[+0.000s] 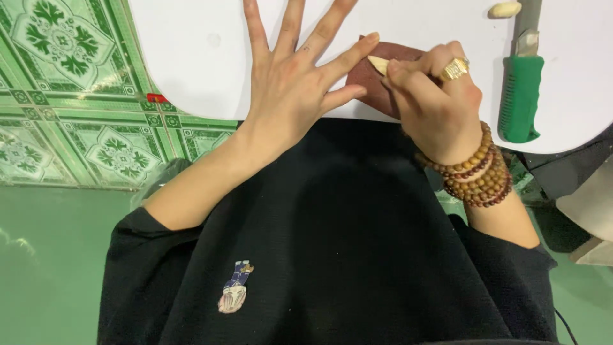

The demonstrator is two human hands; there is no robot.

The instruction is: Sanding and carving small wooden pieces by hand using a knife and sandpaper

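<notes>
Now mid-sanding: right hand [434, 102] pinching small pale piece [378, 64], tip on brown sanding sheet [367, 80] betw. both hands. Left hand [294, 83] splayed flat, pinning sheet, gripping nothing. Next prob. calls for steady strokes, even pressure. Green-handled tool [520, 96] just right of right hand.

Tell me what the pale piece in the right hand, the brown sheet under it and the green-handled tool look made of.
Pale piece: smooth cream, maybe bone, horn or wood; unclear. Brown sheet: matte reddish-brown, probably sandpaper. Tool: ribbed green handle, likely plastic or rubber, with a grey metal-looking blade.
</notes>
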